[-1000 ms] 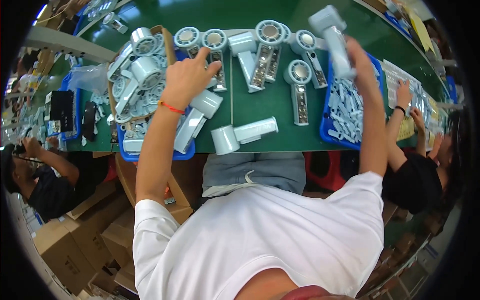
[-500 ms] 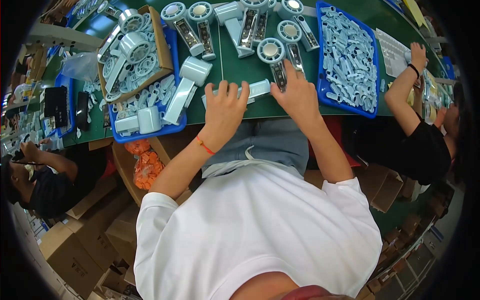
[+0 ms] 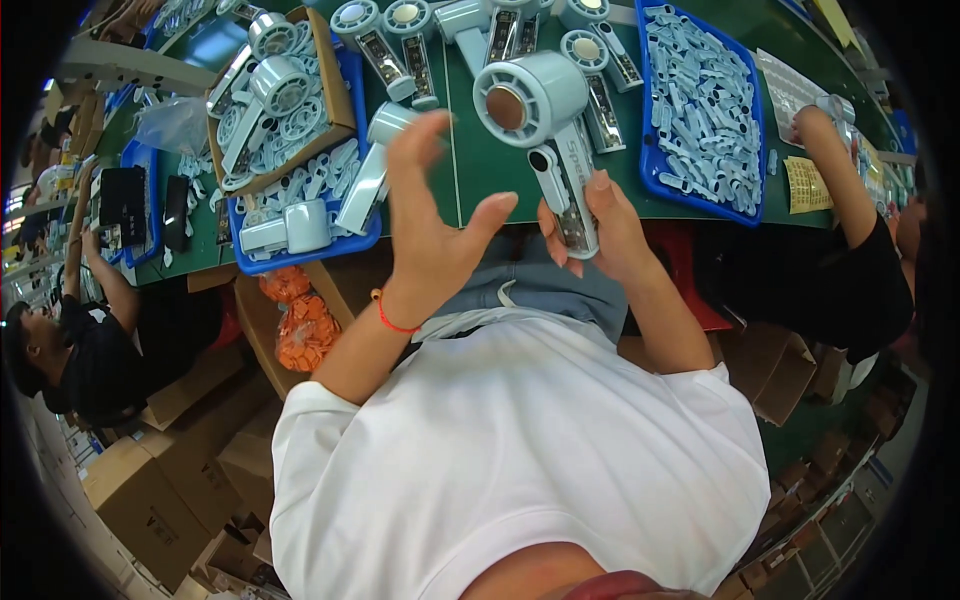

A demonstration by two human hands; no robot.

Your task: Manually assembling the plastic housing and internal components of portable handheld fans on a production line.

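My right hand [image 3: 605, 225] is closed round the lower handle of a light-blue handheld fan [image 3: 535, 95], lifted just over the table's front edge. The fan's round head points up, with a brown disc at its centre. Along the handle, an elongated opening shows inner parts, and a small light-blue oval piece [image 3: 546, 172] lies against its left side. My left hand [image 3: 430, 205] is raised to the left of the fan, thumb and fingers apart, slightly blurred, holding nothing. Behind it, partly hidden, a light-blue fan body [image 3: 365, 190] leans on the blue tray [image 3: 372, 232].
Several handheld fans [image 3: 415, 50] with bare handles lie at the back. A blue tray of small oval pieces [image 3: 700, 110] stands right; a carton of fan parts [image 3: 345, 100] stands left. Co-workers sit on both sides, one reaching an arm [image 3: 835, 175] over the table. An orange-filled bag [image 3: 305, 335] lies below.
My right hand has picked up a fan and brought it nearer. My left hand has come off the light-blue casing on the table, risen and spread. That casing no longer shows there.
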